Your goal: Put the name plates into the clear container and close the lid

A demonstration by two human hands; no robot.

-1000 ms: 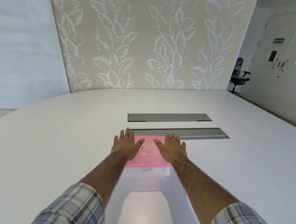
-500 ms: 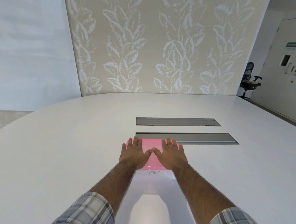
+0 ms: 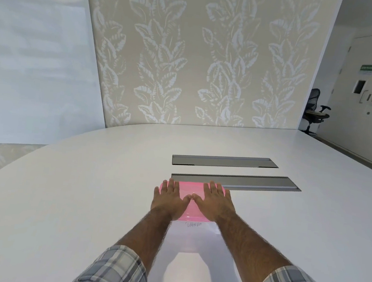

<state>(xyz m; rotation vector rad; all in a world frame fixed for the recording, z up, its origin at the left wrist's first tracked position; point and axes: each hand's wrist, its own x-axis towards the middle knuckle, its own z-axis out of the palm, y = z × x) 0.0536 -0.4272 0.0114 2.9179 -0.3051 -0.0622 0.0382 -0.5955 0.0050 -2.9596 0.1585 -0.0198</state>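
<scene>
Left hand point(image 3: 169, 200) and right hand point(image 3: 214, 203): laid flat, fingers spread, thumbs nearly touching, gripping nothing, pressed on translucent pink plastic lid point(image 3: 190, 190). Lid seated on clear plastic container point(image 3: 194, 230), on white oval worktop point(image 3: 59, 196). Two grey recessed metal panels point(image 3: 256, 182) at 12 o'clock.

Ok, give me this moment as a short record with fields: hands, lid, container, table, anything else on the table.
left hand: flat, palm down on the pink lid
right hand: flat, palm down on the same lid, thumb tips almost meeting the left's
lid: translucent pink, lying on top of the clear container
container: clear, handwriting on the near wall, contents not discernible
name plates: none visible
table: white, rounded edge
other: two grey recessed panels beyond the lid
</scene>
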